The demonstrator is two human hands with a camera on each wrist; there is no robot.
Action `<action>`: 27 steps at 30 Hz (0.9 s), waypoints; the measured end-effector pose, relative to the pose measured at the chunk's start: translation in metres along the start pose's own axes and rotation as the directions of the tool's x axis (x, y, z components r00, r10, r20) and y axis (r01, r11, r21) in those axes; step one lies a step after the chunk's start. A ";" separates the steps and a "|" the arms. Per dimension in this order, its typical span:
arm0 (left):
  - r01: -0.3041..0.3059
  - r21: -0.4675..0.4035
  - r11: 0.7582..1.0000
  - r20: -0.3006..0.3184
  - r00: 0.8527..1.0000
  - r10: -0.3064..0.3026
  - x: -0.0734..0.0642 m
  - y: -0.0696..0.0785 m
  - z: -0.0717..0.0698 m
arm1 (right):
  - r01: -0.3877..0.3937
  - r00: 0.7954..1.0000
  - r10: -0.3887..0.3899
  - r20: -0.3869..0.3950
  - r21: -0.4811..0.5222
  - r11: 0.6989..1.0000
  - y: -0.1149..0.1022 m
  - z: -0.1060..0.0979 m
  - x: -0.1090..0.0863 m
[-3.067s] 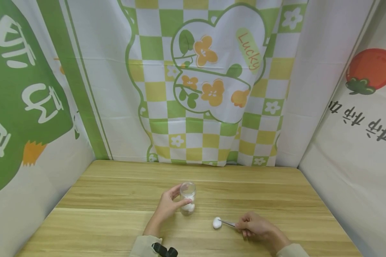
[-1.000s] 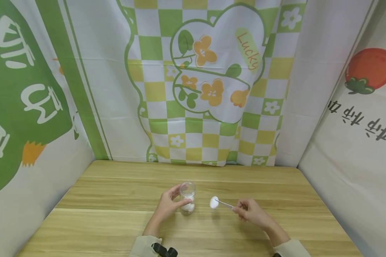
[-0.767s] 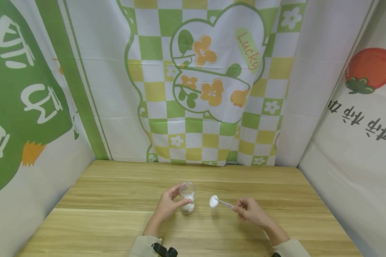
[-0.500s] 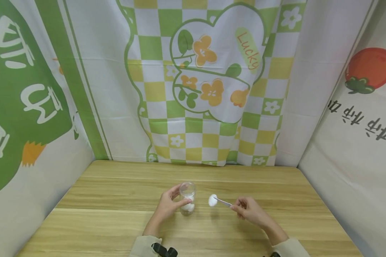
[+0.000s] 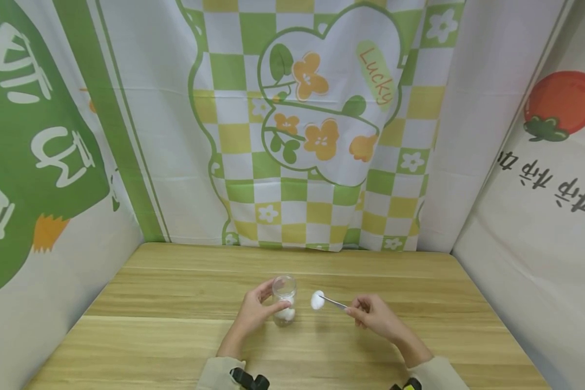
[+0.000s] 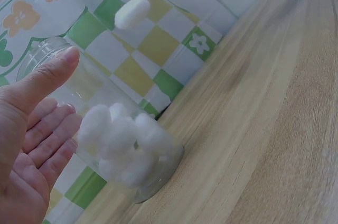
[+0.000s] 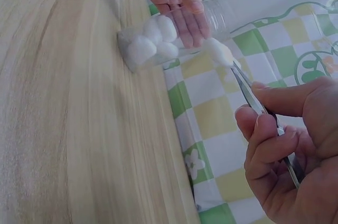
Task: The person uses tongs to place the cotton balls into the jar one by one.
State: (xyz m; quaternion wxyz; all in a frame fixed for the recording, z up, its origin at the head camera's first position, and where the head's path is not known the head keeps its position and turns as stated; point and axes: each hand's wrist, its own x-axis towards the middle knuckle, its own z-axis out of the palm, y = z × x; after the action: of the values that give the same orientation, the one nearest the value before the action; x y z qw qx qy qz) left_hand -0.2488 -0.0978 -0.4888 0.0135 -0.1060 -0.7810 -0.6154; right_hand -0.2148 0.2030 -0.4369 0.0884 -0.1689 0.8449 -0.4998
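Upright on the table stands a clear jar without a lid, with several white cotton balls in its lower part. My left hand holds it from the left, the thumb near the neck and the fingers behind the glass. Between the thumb and fingers of my right hand are metal tweezers, pinched partway along. Their tips grip one cotton ball, raised above the table just right of the jar. In the left wrist view that cotton ball sits at about the height of the jar's mouth, apart from it.
The wooden table extends around both hands. Behind it hangs a green, white and yellow checkered curtain; printed cloth forms the right side. Black wrist cameras are strapped at the sleeves.
The tweezers have lifted the cotton ball off the table. My right hand has carried it away from me and left towards the jar. My left hand and the jar have stayed put.
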 end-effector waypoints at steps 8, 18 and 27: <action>0.013 -0.011 1.000 -0.004 1.000 -0.013 0.001 0.000 0.000 | 0.005 1.000 -0.005 0.009 0.012 1.000 -0.007 0.002 0.004; 0.017 -0.016 1.000 -0.004 1.000 -0.017 0.000 0.001 0.000 | 0.035 0.999 -0.035 0.010 0.027 0.999 -0.013 0.003 0.005; 0.011 -0.010 1.000 -0.001 1.000 -0.011 0.000 0.002 0.000 | 0.054 0.998 -0.054 0.017 0.035 0.998 -0.016 0.004 0.006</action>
State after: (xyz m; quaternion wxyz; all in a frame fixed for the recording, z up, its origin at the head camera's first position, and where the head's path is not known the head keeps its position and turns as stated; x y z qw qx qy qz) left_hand -0.2485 -0.0979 -0.4871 0.0101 -0.1016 -0.7784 -0.6194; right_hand -0.2161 0.1901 -0.4247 0.0853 -0.1946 0.8305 -0.5149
